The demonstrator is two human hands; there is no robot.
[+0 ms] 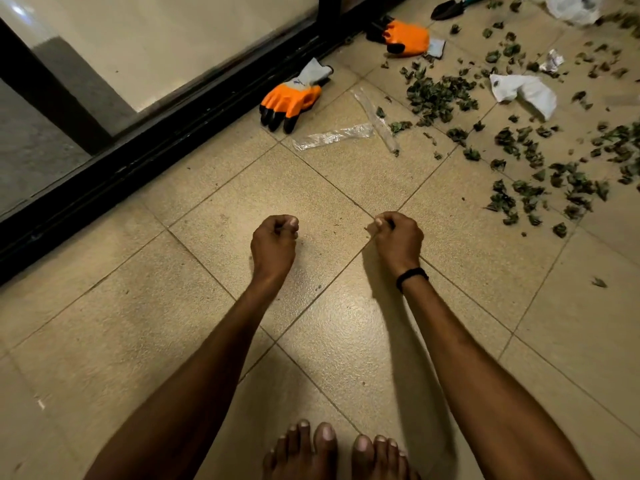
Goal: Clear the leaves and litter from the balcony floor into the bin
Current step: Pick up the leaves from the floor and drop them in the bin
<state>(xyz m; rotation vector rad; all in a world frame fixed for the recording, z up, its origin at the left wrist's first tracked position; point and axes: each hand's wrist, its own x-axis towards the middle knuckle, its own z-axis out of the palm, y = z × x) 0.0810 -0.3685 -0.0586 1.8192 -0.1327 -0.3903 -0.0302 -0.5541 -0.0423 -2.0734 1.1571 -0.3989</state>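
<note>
Tiled floor opens around left hand and right hand, both empty fists; door track far-left, leaves far-right.

Balcony floor tally: most things in ones and twos, leaves past counting.

Hands, 2: left hand and right hand. Wristband, 1, on the right wrist. Bare feet, 2: left foot and right foot, only the toes in view. Orange gloves, 2: near glove and far glove. Trowel, 1, cut off by the top edge. Clear plastic strips, 2: flat strip and angled strip. Crumpled white papers, 2: large paper and small paper. White bag, 1, blurred at the top right. Leaves: dozens of dark green bits, too clumped to number; 1 stray leaf lies apart.
</note>
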